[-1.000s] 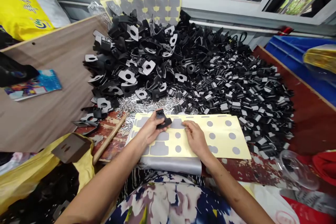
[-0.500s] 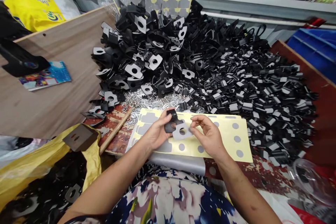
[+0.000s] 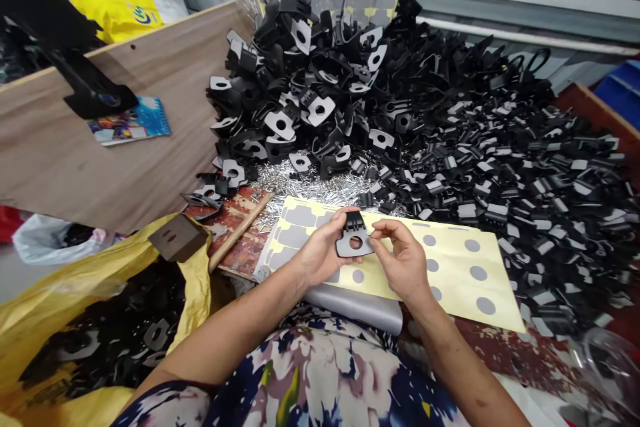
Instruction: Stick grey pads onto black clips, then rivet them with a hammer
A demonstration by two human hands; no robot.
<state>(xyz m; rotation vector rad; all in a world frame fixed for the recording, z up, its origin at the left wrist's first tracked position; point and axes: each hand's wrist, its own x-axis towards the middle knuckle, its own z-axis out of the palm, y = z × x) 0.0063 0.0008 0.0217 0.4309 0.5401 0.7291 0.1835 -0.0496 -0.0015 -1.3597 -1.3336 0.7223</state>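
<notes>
Though cropped, Chinese-lettered yellow sack

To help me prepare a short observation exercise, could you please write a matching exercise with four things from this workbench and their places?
Things:
1. Wooden stick
2. Black plastic clip
3. Colourful booklet
4. Brown block

Places:
A. On the wood-grain board
B. In the left hand
C. At the edge of the yellow bag
D. Left of the yellow sticker sheet, beside the scattered metal pins

Right pairs: 1-D, 2-B, 3-A, 4-C
</notes>
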